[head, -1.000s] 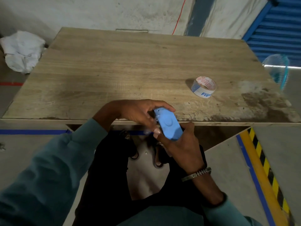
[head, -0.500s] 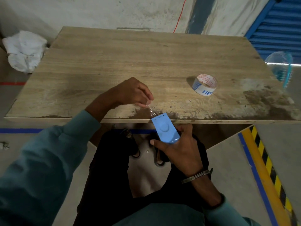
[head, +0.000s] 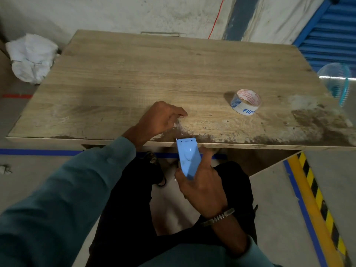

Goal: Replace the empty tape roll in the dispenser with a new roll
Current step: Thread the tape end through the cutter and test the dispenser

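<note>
Right hand (head: 202, 187) gripping a blue tape dispenser (head: 187, 158) at the near edge of the wooden table (head: 154, 74), left hand (head: 161, 119) loosely curled over the tabletop, pinching clear tape, new tape roll (head: 245, 101) upright well to the right

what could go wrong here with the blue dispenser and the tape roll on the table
The blue plastic tape dispenser is held in the right hand beyond the wooden table edge, over the lap; a slip would likely drop it to the floor. Its serrated cutter end points up toward the left hand, which pinches something thin, so a nick seems possible. The clear printed tape roll sits far to the right, needing a reach.
</note>
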`<action>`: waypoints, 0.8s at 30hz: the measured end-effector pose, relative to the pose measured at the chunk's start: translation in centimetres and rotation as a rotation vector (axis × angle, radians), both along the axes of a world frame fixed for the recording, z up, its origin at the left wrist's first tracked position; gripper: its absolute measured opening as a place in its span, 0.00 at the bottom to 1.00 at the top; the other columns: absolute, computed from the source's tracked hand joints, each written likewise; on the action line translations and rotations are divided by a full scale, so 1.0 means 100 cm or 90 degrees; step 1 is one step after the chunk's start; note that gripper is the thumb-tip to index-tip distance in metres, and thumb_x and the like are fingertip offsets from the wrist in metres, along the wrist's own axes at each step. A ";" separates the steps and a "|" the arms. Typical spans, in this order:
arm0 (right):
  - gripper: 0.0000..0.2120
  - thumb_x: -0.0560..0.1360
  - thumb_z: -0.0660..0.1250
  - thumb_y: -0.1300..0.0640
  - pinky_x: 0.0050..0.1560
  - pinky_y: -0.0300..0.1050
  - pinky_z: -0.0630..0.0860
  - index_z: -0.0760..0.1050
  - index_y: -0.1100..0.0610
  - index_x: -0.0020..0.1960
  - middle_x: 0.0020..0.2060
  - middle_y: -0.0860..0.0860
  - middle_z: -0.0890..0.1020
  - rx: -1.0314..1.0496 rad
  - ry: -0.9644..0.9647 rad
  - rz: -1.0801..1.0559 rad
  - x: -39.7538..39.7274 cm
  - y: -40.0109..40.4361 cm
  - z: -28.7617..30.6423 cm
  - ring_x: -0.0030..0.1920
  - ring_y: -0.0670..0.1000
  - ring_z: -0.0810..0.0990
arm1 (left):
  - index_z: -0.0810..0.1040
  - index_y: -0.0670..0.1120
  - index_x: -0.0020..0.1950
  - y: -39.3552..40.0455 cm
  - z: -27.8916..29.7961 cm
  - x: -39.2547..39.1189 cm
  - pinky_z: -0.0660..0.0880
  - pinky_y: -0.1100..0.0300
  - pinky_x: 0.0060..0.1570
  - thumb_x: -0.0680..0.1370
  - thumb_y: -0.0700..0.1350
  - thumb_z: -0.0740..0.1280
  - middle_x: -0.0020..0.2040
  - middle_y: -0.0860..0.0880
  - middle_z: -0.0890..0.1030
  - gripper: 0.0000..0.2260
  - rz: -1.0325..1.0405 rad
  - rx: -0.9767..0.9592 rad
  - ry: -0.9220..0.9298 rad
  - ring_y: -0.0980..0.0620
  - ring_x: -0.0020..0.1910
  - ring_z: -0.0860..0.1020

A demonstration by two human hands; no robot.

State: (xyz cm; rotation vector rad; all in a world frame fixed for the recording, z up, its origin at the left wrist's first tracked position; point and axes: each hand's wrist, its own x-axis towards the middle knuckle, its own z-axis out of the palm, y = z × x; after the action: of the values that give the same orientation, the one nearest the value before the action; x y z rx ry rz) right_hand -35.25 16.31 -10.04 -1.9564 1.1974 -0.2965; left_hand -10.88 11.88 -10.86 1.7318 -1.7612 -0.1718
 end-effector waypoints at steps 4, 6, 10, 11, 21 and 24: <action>0.30 0.73 0.71 0.44 0.36 0.39 0.74 0.56 0.45 0.66 0.53 0.48 0.80 -0.034 0.000 0.010 -0.003 0.007 0.003 0.44 0.52 0.83 | 0.87 0.39 0.59 -0.002 -0.006 0.006 0.83 0.54 0.58 0.75 0.31 0.65 0.57 0.43 0.87 0.17 0.022 -0.021 -0.037 0.47 0.54 0.87; 0.31 0.73 0.71 0.44 0.38 0.39 0.77 0.57 0.44 0.69 0.52 0.43 0.78 -0.028 -0.005 0.014 -0.007 0.010 0.008 0.43 0.47 0.82 | 0.86 0.39 0.59 -0.010 -0.001 0.013 0.84 0.47 0.57 0.75 0.32 0.64 0.56 0.42 0.87 0.17 0.052 -0.036 -0.048 0.45 0.53 0.88; 0.36 0.75 0.73 0.44 0.35 0.28 0.71 0.54 0.44 0.74 0.49 0.34 0.72 -0.037 -0.011 0.005 -0.012 0.003 0.022 0.39 0.42 0.77 | 0.85 0.39 0.61 -0.028 0.012 0.018 0.84 0.48 0.58 0.77 0.31 0.65 0.57 0.43 0.87 0.16 0.049 -0.070 -0.085 0.45 0.54 0.88; 0.37 0.75 0.73 0.44 0.35 0.29 0.71 0.53 0.43 0.75 0.50 0.37 0.74 -0.049 -0.022 0.001 -0.010 0.001 0.024 0.41 0.43 0.78 | 0.86 0.39 0.61 -0.033 0.015 0.018 0.84 0.49 0.58 0.78 0.32 0.66 0.57 0.43 0.87 0.14 0.056 -0.094 -0.085 0.45 0.53 0.88; 0.37 0.76 0.65 0.37 0.55 0.51 0.82 0.55 0.42 0.81 0.67 0.49 0.79 -0.071 0.028 0.044 -0.002 0.000 0.005 0.54 0.53 0.84 | 0.88 0.42 0.58 -0.039 -0.013 0.016 0.84 0.50 0.58 0.78 0.31 0.67 0.58 0.45 0.87 0.14 0.079 -0.050 -0.059 0.47 0.55 0.87; 0.38 0.77 0.67 0.39 0.57 0.49 0.81 0.55 0.42 0.81 0.71 0.48 0.76 -0.065 0.020 0.036 0.000 0.003 0.001 0.60 0.54 0.82 | 0.88 0.50 0.58 -0.037 -0.013 0.016 0.82 0.56 0.48 0.78 0.36 0.71 0.57 0.49 0.87 0.14 0.102 -0.084 -0.154 0.48 0.55 0.84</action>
State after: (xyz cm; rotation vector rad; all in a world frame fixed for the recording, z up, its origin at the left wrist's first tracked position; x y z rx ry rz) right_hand -35.28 16.64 -9.96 -2.0864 1.1647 -0.3045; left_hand -9.31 8.18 -12.18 1.8491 -1.7463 0.2274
